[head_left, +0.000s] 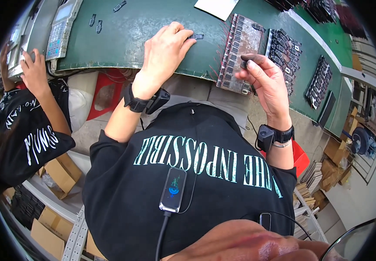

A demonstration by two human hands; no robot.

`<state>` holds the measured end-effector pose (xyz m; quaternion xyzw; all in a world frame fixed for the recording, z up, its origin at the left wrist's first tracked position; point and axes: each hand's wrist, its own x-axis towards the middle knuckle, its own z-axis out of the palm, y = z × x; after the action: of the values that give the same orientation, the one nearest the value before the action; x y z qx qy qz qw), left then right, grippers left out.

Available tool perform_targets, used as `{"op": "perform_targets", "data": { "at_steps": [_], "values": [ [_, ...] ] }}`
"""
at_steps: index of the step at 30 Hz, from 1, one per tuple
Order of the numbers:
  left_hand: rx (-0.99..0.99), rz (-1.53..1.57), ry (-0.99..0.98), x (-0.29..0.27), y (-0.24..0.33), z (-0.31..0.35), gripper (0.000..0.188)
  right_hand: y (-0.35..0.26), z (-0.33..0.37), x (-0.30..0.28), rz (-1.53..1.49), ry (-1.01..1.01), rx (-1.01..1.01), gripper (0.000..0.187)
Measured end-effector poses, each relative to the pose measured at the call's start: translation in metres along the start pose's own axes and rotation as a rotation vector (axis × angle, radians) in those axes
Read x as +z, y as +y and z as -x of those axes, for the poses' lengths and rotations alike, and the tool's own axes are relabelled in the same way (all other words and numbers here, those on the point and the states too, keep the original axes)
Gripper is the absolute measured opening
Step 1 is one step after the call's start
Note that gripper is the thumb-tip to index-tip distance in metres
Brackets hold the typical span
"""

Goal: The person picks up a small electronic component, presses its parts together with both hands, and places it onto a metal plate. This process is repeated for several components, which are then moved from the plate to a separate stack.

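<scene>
My left hand [167,47] reaches over the green bench top, its thumb and fingers closed on a small black rectangular part [198,37] that lies on the surface. Over the near edge of a metal plate [251,41], my right hand [270,80] is raised with the fingertips pinched around another small dark part [243,64], mostly covered by the fingers. A row of similar black parts with thin red wires lines the plate's left side. Just right of the plate lies a dense batch of small black parts [283,52].
Several loose black parts [99,27] lie at the far left of the bench [118,48], near a grey keypad device [62,30]. A filled strip of parts [318,82] and a black bar [327,108] are at the right. A co-worker's hand [35,71] is at the left.
</scene>
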<state>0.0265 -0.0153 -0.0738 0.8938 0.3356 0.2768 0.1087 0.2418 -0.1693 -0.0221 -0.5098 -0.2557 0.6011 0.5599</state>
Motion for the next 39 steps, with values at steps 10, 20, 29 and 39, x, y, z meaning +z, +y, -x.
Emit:
{"op": "perform_targets", "data": {
  "at_steps": [10,20,29,39],
  "values": [
    [-0.145,0.555,-0.041,-0.016,0.044,-0.004,0.019,-0.004,-0.019,0.026,0.214,0.065,-0.193,0.024],
    [-0.545,1.400,-0.163,-0.001,0.064,-0.003,0.028,0.011,-0.028,0.023,0.411,0.165,-0.358,0.019],
    [-0.526,1.403,-0.210,-0.001,0.062,-0.002,0.026,0.008,-0.030,0.005,0.350,-0.004,-0.252,0.020],
    [-0.533,1.339,-0.266,-0.003,0.065,-0.008,0.025,0.005,-0.024,0.013,0.643,0.043,-0.322,0.024]
  ]
}}
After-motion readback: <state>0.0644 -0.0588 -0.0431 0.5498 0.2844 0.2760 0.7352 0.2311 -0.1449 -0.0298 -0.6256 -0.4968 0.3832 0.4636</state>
